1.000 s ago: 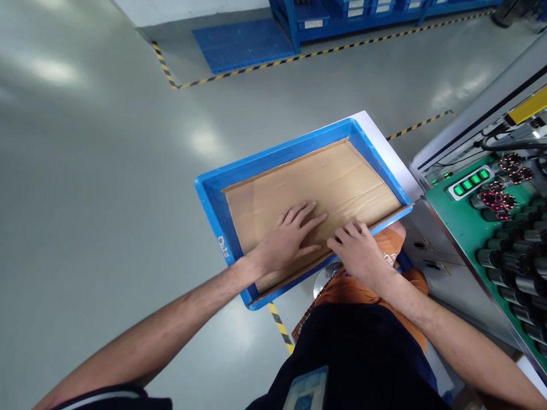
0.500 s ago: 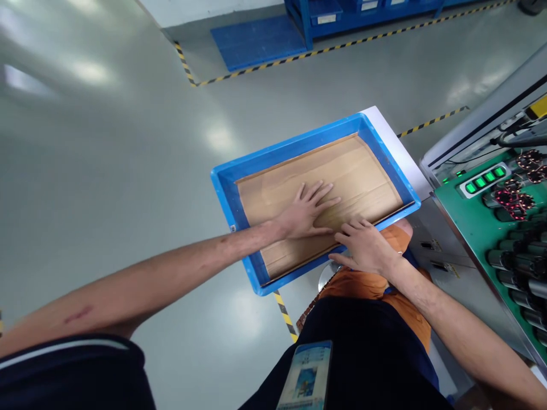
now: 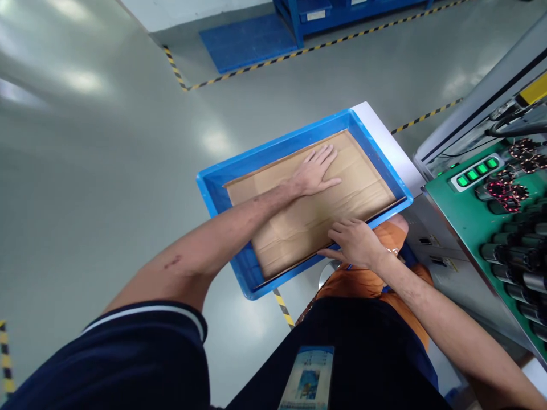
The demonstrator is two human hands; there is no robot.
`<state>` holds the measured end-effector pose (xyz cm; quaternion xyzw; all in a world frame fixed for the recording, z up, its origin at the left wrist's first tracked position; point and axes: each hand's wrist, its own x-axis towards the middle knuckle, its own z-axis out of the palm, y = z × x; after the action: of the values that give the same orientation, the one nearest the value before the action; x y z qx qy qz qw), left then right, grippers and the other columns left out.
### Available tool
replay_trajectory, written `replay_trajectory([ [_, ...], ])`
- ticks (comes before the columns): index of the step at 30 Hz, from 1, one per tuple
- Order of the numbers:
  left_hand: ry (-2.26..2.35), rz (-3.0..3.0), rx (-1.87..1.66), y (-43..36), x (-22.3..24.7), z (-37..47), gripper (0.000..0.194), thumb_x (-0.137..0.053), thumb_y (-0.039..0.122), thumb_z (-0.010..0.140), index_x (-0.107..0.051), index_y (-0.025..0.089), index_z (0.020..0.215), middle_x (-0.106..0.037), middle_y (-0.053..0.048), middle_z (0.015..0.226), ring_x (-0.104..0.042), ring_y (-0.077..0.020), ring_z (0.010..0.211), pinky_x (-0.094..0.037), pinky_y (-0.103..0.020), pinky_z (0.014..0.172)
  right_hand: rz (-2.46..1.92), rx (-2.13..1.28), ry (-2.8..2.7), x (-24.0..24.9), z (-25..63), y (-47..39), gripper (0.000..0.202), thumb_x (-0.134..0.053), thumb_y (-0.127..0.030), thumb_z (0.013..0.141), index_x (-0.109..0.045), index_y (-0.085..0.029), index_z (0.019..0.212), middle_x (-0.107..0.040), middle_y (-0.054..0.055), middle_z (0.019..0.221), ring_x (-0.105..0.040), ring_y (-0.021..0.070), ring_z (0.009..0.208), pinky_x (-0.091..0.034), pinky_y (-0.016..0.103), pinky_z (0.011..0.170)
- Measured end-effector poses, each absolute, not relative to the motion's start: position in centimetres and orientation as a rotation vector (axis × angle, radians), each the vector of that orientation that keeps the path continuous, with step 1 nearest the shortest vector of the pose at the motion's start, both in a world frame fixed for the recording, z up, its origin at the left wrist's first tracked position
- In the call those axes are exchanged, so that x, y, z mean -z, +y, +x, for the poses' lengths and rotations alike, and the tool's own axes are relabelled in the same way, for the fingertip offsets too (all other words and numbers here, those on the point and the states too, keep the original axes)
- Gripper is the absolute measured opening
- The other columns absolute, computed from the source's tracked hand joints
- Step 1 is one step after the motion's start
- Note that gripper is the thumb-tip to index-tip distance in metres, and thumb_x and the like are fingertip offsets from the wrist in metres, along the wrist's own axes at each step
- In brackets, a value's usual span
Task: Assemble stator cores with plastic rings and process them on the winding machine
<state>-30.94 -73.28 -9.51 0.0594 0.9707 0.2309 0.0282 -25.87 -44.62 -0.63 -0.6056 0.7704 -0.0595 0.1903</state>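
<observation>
A sheet of brown cardboard [image 3: 273, 233] lies in the bottom of a shallow blue plastic tray [image 3: 239, 279]. My left hand [image 3: 314, 173] rests palm down on the cardboard towards the far side, fingers stretched and thumb spread. At the near side, my right hand [image 3: 354, 242] lies over the tray's rim. Its fingertips bend down onto the cardboard's near edge and its thumb points left along the rim, apart from the fingers. Neither hand lifts anything.
A white surface [image 3: 384, 134] shows under the tray's right end. On the right, a green-topped bench [image 3: 448, 208] carries black cylindrical parts [image 3: 504, 253], copper-wound coils [image 3: 506, 191] and a green-lit display [image 3: 477, 172]. Blue shelving [image 3: 294, 25] stands beyond the striped floor tape.
My left hand has slid across the cardboard towards the tray's far side, its fingers now closer together. My right hand stays at the near rim. The whole view has shifted slightly.
</observation>
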Motion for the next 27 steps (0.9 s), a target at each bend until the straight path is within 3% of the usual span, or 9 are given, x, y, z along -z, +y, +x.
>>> replay_trajectory([
  [4, 2.948, 0.199, -0.734, -72.6, 10.9, -31.9, 0.114, -0.038, 0.088, 0.114, -0.023, 0.007, 0.194, -0.014, -0.024, 0.203, -0.012, -0.0424, 0.192, -0.012, -0.065, 0.155, -1.736, 0.221, 2.156, 0.9, -26.0, -44.4, 0.064, -0.057, -0.074, 0.121, -0.084, -0.016, 0.113, -0.081, 0.012, 0.109, -0.069, 0.0267, 0.107, -0.041, 0.041, 0.088],
  [13, 2.987, 0.189, -0.758, -72.4, 11.3, -36.1, 0.119, -0.045, 0.088, 0.113, -0.017, 0.005, 0.194, -0.011, -0.025, 0.203, -0.008, -0.0445, 0.192, -0.006, -0.066, 0.155, -1.784, 0.243, 2.15, 0.8, -26.0, -44.3, 0.067, -0.048, -0.074, 0.124, -0.082, -0.017, 0.118, -0.082, 0.013, 0.114, -0.069, 0.0276, 0.107, -0.041, 0.041, 0.086],
  [18, 2.953, 0.318, -0.689, -71.4, 10.6, -31.9, 0.115, -0.045, 0.09, 0.112, -0.026, 0.01, 0.194, -0.018, -0.022, 0.203, -0.011, -0.0467, 0.191, -0.007, -0.069, 0.154, -1.779, 0.289, 2.175, 1.6, -25.7, -44.1, 0.068, -0.05, -0.076, 0.123, -0.082, -0.017, 0.112, -0.081, 0.012, 0.107, -0.068, 0.0263, 0.103, -0.04, 0.041, 0.087],
  [24, 2.936, 0.42, -0.568, -68.7, 10.5, -26.1, 0.094, -0.045, 0.071, 0.119, -0.032, 0.015, 0.193, -0.019, -0.02, 0.203, -0.011, -0.0477, 0.19, -0.011, -0.074, 0.152, -1.745, 0.372, 2.232, 2.6, -25.4, -44.2, 0.062, -0.053, -0.07, 0.124, -0.083, -0.017, 0.111, -0.081, 0.011, 0.103, -0.067, 0.026, 0.102, -0.039, 0.04, 0.085],
  [27, 2.925, 0.487, -0.537, -66.2, 10.8, -25.9, 0.081, -0.045, 0.06, 0.122, -0.035, 0.021, 0.193, -0.019, -0.014, 0.204, -0.01, -0.045, 0.191, -0.013, -0.074, 0.152, -1.738, 0.378, 2.254, 2.7, -25.4, -44.3, 0.059, -0.057, -0.069, 0.124, -0.084, -0.018, 0.112, -0.082, 0.012, 0.105, -0.069, 0.028, 0.108, -0.043, 0.041, 0.092],
])
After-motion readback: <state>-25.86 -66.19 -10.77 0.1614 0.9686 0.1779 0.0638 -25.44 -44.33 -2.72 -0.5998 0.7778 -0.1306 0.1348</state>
